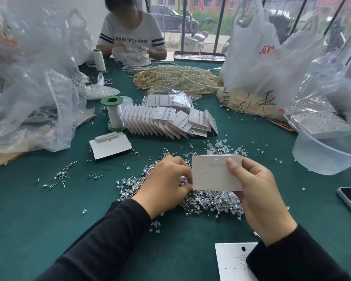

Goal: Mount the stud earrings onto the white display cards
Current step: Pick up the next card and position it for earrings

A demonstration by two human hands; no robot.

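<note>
I am pinching a nearly bare card [213, 175] in my right hand [257, 191], my left hand [164, 183] curling over the stud pile [207, 201], hold unseen, finished cards [170, 122] lying in the middle of the table [49, 209].

White card [213, 175], green tablecloth [49, 209]

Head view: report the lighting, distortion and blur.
Head view: soft daylight from the windows behind, only faint shadows on the green table; wide-angle bending toward the edges stretches the plastic bags; the white card is sharp, though its print is too small to read.
</note>
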